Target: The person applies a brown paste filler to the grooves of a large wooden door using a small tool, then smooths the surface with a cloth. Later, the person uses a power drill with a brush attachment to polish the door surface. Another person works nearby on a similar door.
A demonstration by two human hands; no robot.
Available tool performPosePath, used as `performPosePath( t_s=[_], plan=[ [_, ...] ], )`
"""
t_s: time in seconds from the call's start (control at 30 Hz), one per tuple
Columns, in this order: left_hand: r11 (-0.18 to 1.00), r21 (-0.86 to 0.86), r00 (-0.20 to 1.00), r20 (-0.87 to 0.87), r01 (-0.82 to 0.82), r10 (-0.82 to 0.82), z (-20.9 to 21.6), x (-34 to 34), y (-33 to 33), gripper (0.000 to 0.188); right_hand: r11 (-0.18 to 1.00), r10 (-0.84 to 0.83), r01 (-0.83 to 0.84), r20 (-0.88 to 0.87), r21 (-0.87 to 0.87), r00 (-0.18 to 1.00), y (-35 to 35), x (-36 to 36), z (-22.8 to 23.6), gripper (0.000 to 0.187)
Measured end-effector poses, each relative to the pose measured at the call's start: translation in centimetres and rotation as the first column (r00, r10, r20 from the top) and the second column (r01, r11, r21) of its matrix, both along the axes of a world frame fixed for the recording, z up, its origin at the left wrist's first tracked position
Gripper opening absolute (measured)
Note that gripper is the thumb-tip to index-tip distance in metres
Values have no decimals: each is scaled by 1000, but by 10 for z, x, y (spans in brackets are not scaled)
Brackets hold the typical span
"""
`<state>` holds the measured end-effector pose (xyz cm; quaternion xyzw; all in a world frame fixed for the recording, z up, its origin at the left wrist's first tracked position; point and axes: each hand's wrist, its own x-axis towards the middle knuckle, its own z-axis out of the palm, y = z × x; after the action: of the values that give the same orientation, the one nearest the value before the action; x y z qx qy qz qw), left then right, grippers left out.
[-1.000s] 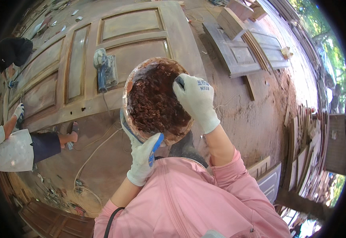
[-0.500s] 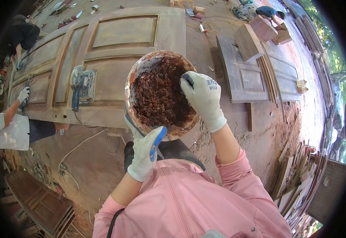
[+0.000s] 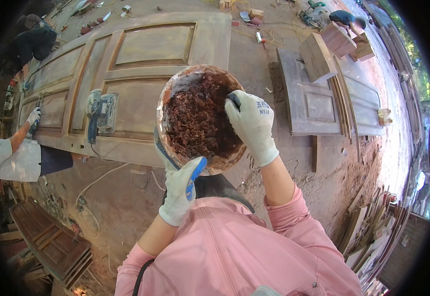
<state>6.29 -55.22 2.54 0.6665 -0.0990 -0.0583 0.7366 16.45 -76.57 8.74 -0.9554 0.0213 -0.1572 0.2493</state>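
Reddish-brown, crumbly-looking material (image 3: pixel 194 121) covers most of what I can see inside the round, whitish, stain-smeared bucket (image 3: pixel 179 86), held at mid-view in front of the pink zipped jacket (image 3: pixel 225 241). Pale inner wall shows at its upper left; toward the right the contents look darker. On the bucket's near-left side the left hand (image 3: pixel 178 190), in a white glove with blue coating, has its grip clamped, fingers hidden behind. The right hand (image 3: pixel 252 121), white-gloved, overlaps the right rim, its grip curled closed; I cannot tell whether it pinches anything, or what the dark patch (image 3: pixel 233 100) by its thumb is. I can't see the bucket's base. Upper left, a dark-clothed co-worker (image 3: pixel 33 43) blurs into the lens's black edge.
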Motion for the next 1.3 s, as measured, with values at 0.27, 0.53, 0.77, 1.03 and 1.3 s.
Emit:
performPosePath(
  t_s=[0.27,0.53,0.77,1.03,1.3],
  plan=[
    [819,564,896,411,-105,-167,1,14,7,31,1000,-8,8,-15,-5,1000,-1,7,-8,18],
    [941,332,970,197,70,-141,-7,32,23,104,997,-2,15,-179,73,984,7,23,-8,22],
    [803,595,904,364,-39,-226,23,62,46,106,969,-38,93,-234,229,972,33,40,-3,25],
    [794,608,871,397,-13,-290,-1,112,75,101,961,-127,188,-284,201,950,51,71,1,24],
    [943,330,955,262,46,-138,13,136,61,105,981,-172,191,-276,44,946,64,101,-19,22]
  ],
)
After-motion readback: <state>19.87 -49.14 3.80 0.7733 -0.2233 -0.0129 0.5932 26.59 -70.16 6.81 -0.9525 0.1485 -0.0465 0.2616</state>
